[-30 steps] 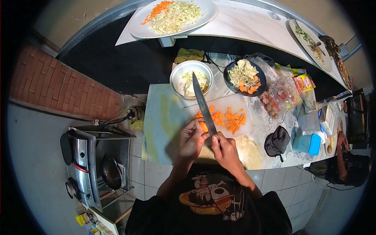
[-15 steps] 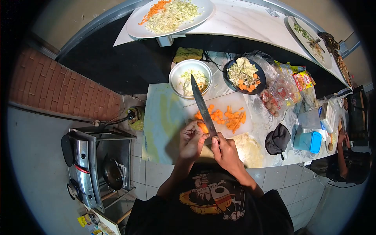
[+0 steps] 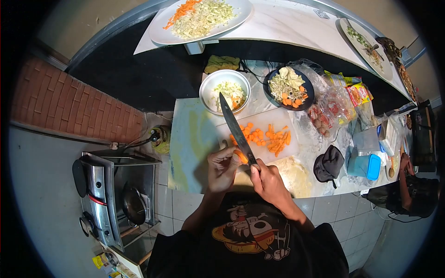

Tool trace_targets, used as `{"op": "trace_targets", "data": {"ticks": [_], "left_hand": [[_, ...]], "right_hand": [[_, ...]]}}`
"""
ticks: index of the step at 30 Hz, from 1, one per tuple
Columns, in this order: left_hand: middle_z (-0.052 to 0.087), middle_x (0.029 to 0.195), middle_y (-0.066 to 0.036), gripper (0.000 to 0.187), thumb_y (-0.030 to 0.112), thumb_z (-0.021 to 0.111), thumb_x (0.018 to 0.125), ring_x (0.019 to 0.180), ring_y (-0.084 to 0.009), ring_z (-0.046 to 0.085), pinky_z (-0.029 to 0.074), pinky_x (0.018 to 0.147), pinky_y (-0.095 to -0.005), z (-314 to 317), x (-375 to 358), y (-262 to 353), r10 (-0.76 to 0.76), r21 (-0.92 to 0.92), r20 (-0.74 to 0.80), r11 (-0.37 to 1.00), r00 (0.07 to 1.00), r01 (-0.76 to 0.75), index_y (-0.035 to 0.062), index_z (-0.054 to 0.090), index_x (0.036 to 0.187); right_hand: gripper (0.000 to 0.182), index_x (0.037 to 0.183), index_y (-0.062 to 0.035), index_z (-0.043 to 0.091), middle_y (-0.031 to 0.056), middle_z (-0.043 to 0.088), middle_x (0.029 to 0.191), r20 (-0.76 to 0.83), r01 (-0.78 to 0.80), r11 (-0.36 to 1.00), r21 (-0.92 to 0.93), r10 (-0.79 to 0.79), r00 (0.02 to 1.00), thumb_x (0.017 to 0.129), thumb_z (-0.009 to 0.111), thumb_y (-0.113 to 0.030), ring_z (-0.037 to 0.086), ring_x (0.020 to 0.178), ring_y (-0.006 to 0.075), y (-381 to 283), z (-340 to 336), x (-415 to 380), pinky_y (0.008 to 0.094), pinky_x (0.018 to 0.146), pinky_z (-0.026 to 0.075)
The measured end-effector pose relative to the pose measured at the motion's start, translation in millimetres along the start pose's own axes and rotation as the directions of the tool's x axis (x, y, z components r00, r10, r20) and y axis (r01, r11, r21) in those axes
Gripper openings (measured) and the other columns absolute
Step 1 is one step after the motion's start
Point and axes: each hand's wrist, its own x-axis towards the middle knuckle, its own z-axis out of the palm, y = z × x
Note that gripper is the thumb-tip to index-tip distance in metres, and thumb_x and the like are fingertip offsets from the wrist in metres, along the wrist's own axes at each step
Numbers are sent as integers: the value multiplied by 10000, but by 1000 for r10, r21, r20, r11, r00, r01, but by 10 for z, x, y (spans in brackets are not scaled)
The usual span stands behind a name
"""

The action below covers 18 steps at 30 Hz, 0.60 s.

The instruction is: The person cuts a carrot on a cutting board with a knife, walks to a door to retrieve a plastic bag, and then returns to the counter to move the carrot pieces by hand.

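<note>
My left hand (image 3: 222, 169) pinches a piece of carrot (image 3: 240, 156) between thumb and fingers, in front of my chest. My right hand (image 3: 269, 182) is wrapped round the handle of a long dark-bladed knife (image 3: 236, 127), whose tip points up and away to the left. The blade passes right beside the carrot piece. Beyond my hands lies a white cutting board (image 3: 289, 121) with cut carrot slices and sticks (image 3: 277, 139) on it. The knife tip overlaps a metal bowl (image 3: 202, 95) holding chopped pale vegetables and some carrot.
A dark plate (image 3: 309, 99) carries bean sprouts, carrot slices and pale leaves. To the right are plastic bags (image 3: 336, 99), a black cap (image 3: 329, 164) and a blue container (image 3: 364, 167). A gas stove (image 3: 98, 185) stands left. Another person's arm (image 3: 405, 183) shows far right.
The knife tip has swung slightly left and down. My left hand has shifted a little left and lower with the carrot piece, its fingers still closed on it.
</note>
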Motion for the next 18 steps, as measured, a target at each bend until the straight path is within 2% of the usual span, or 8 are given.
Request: {"op": "trace_targets", "data": {"ticks": [2,7,9,12,14,15,16,18], "left_hand": [[660,877,-66,156,46,592,917,781,-90,589,459,741,-227,4,10,50,16,156,-21,988,1000,-12,-85,630,992],[666,889,-67,154,52,605,911,796,-83,587,454,745,-218,-51,77,170,-25,292,67,956,997,5,-77,634,990],[670,888,-71,156,53,600,913,809,-85,593,457,755,-219,-36,71,183,-14,314,85,949,996,-13,-72,632,1001],[655,1016,-114,159,80,577,933,897,-120,610,484,821,-273,93,75,161,-11,195,48,981,999,1,-64,620,986],[592,1175,-156,175,109,553,949,984,-171,608,504,881,-365,185,91,92,-12,-254,36,967,999,21,-57,607,964],[524,1270,-174,201,133,539,957,1024,-206,597,524,873,-429,208,108,81,-24,-229,29,973,999,30,-58,599,941],[524,1270,-174,201,133,539,957,1024,-206,597,524,873,-429,212,108,62,-20,-231,31,972,999,27,-58,599,941],[604,1036,-95,254,140,520,966,876,-168,603,504,787,-312,186,69,2,-55,-188,-9,981,998,52,-40,561,1140]], "right_hand": [[147,940,84,530,210,503,517,-28,34,999,-13,-34,999,893,537,-55,539,463,388,-41,-6,9,433,438,400],[128,927,60,523,208,505,531,-30,53,999,-7,-54,998,898,535,-64,529,474,399,-66,-33,41,443,450,392],[116,873,42,553,173,522,615,21,-74,996,49,73,997,902,532,-68,475,479,339,-51,-20,16,407,524,393],[139,826,40,533,164,491,600,-40,-9,995,103,13,999,914,511,-65,486,459,310,-51,-27,41,381,476,373],[142,819,37,528,156,478,591,-76,8,993,120,1,997,919,502,-61,486,449,300,-34,-38,63,373,461,363],[147,812,33,523,148,465,583,-114,21,990,138,-5,993,923,492,-58,486,439,290,-24,-49,74,365,445,352],[147,812,33,523,148,465,583,-115,24,991,135,-8,993,923,492,-58,486,439,290,-15,-61,78,365,445,352],[108,893,77,528,191,490,524,-83,43,993,109,-34,996,893,514,-31,529,458,369,-7,-72,67,406,447,390]]}}
